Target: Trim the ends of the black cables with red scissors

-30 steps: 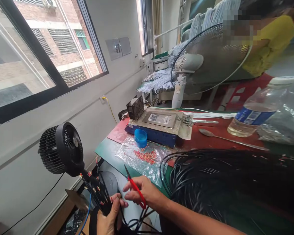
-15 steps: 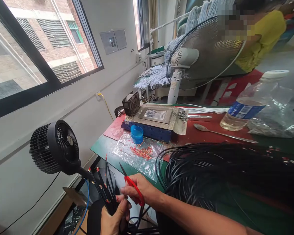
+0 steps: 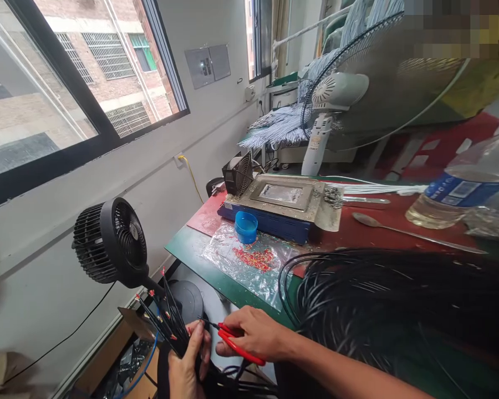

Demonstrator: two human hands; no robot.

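In my left hand [image 3: 188,357] is a bunch of black cables [image 3: 166,316], their tips showing short red and pale wire ends. Thumb and fingers press together near the top of one cable. My right hand [image 3: 253,332] is wrapped around red-handled scissors [image 3: 237,344]. The dark blades point left, their tips at the fingertips of my left hand. More black cable hangs below both hands. Whether the blades touch a wire is too small to tell.
A blue cup [image 3: 246,228] and scattered red and yellow bits lie on a clear plastic sheet [image 3: 220,252]. Behind stands a blue-sided solder pot [image 3: 270,221]. Coiled black cables [image 3: 336,299], a spoon [image 3: 399,228] and a bottle [image 3: 453,194] are right. A black fan [image 3: 112,244] stands left.
The scissors have swung from pointing up to pointing left, with their tips now at my left fingers. The view has shifted left, so the table things sit further right.
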